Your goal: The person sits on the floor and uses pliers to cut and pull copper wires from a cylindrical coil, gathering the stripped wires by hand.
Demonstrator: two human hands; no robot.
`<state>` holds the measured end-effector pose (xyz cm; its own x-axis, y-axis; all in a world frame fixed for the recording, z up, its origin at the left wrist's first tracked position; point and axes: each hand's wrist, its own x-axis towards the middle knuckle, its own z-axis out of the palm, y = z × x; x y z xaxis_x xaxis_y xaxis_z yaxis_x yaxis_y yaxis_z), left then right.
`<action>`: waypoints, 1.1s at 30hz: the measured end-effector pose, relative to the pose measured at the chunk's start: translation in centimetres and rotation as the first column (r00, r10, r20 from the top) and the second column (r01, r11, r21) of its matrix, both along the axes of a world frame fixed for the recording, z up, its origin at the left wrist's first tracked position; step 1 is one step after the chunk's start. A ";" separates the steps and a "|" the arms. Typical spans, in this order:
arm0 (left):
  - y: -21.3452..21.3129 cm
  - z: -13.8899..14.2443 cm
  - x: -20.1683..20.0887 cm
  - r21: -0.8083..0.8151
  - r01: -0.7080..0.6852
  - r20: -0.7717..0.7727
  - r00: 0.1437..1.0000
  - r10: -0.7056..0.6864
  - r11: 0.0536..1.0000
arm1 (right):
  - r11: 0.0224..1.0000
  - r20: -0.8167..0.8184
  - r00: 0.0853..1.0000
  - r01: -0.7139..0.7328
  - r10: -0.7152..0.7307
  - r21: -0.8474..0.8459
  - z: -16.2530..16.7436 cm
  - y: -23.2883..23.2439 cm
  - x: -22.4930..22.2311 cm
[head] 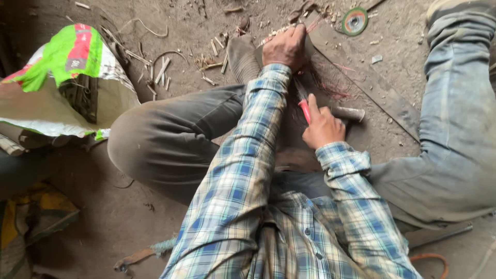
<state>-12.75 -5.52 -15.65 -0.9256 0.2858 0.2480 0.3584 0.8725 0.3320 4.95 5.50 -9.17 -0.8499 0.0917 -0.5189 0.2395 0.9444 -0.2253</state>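
Observation:
I sit on a dirt floor with my legs spread, wearing a blue plaid shirt. My left hand is closed over a bundle of thin pale sticks near my left shoe. My right hand grips a red-handled tool, whose dark blade points up toward the bundle. A dark flat metal plate lies under both hands, with reddish fibres strewn on it. A short grey cylinder lies just right of my right hand.
A torn white, green and red woven sack lies at the left. Wood chips litter the floor. A green-centred disc rests at the top right. A metal bar and an orange loop lie at the lower right.

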 end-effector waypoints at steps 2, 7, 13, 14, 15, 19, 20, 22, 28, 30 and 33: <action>0.1 0.2 -0.3 -0.077 -0.015 0.039 0.999 0.018 0.997 | 0.998 0.024 0.999 0.023 -0.022 -0.054 0.0 0.2 0.0; -0.4 0.3 -0.6 -0.097 0.005 -0.002 1.000 -0.006 0.995 | 0.997 0.101 0.994 0.036 -0.029 -0.074 0.6 0.4 -0.2; -0.7 0.2 -0.7 -0.048 0.039 -0.034 0.999 -0.041 0.998 | 0.989 0.081 0.995 0.064 -0.053 -0.133 0.6 0.5 -0.4; -0.8 0.2 -0.7 -0.052 0.049 -0.017 0.999 -0.050 0.997 | 0.985 0.092 0.993 0.082 -0.068 -0.154 0.5 0.6 -0.3; -0.8 0.2 -0.7 -0.058 0.048 0.001 0.999 -0.048 0.997 | 0.980 0.108 0.991 0.101 -0.083 -0.172 0.3 0.9 -0.2; -0.8 0.1 -0.8 -0.026 0.055 0.004 0.998 -0.055 0.998 | 0.952 0.103 0.989 0.128 -0.103 -0.278 -0.8 1.7 0.1; -0.8 0.0 -0.8 -0.008 0.056 -0.006 0.998 -0.057 0.998 | 0.941 0.106 0.989 0.136 -0.108 -0.310 -1.1 1.8 0.2; -0.7 -0.1 -0.8 -0.017 0.053 -0.016 0.998 -0.053 0.998 | 0.922 0.113 0.986 0.155 -0.122 -0.356 -1.5 2.0 0.2; -0.6 -0.7 -0.7 -0.012 0.061 -0.001 0.998 -0.061 0.998 | 0.938 0.112 0.983 0.172 -0.145 -0.300 -1.1 1.8 0.6; -0.6 -1.0 -0.7 -0.005 0.062 -0.004 0.998 -0.062 0.998 | 0.940 0.117 0.981 0.185 -0.158 -0.285 -1.1 1.6 0.7; -0.5 -1.6 -0.7 0.020 0.053 -0.007 0.999 -0.053 0.998 | 0.940 0.145 0.976 0.197 -0.161 -0.280 -2.0 1.7 0.9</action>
